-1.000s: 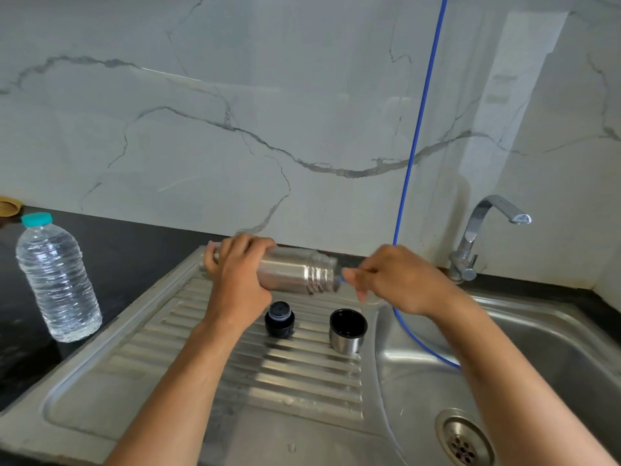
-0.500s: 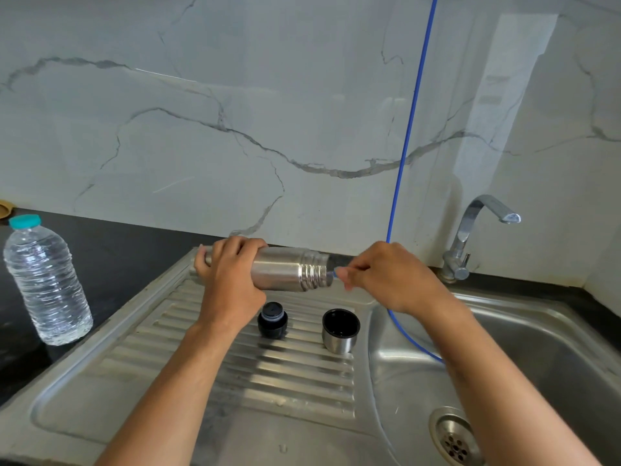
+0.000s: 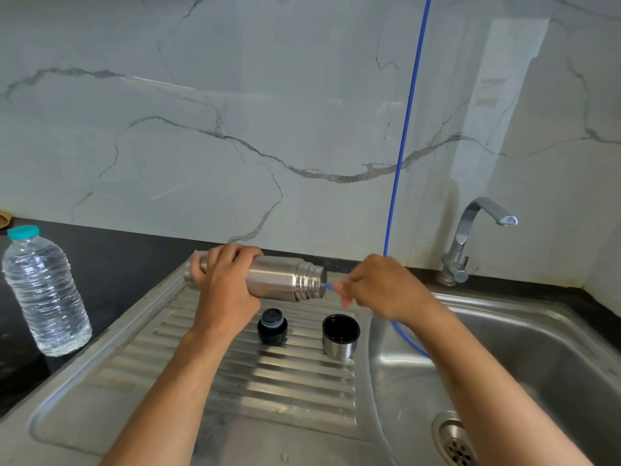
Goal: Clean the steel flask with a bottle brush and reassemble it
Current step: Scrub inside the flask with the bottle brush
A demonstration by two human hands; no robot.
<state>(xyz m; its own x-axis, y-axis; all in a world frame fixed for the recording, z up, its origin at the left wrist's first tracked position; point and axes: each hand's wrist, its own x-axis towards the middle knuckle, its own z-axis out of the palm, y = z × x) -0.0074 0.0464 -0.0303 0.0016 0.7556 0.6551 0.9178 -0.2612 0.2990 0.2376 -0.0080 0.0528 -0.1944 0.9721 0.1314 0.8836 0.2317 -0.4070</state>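
Head view: keep your left hand (image 3: pixel 224 286) wrapped tight round the steel flask (image 3: pixel 284 279), held sideways above the drainboard (image 3: pixel 268 381). Your right hand (image 3: pixel 379 288), just past the flask mouth, pinches the blue brush handle (image 3: pixel 329 286); stroke straight along the bore. Stopper (image 3: pixel 272 327) and cup (image 3: pixel 340 336) sit below your hands.

A home kitchen: a steel sink (image 3: pixel 524 334) with ribbed drainer (image 3: pixel 268 381) fills the lower frame, a tap (image 3: pixel 470 237) at right, black worktop (image 3: pixel 111 264) at left, marble-look wall (image 3: pixel 235 112) behind.
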